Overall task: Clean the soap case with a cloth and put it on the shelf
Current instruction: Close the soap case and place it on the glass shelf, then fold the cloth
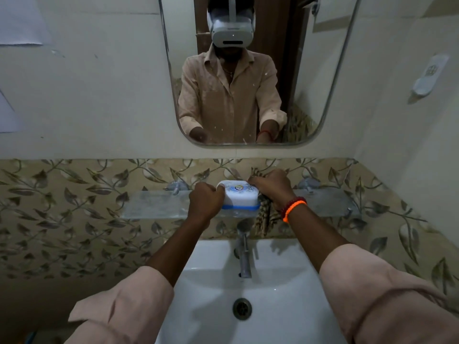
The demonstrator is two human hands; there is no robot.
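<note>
A white soap case (240, 196) with a blue band sits at the middle of the glass shelf (154, 204) above the sink. My left hand (205, 201) grips its left end with curled fingers. My right hand (272, 186) is at its right end and holds a brown patterned cloth (263, 217), which hangs down below the shelf edge. The case's right end is partly hidden by that hand and the cloth.
A white sink (278, 301) with a chrome tap (244, 254) lies directly below the shelf. A mirror (310, 70) hangs on the wall above. A white wall holder (429, 75) is at the upper right. Leaf-patterned tiles back the shelf.
</note>
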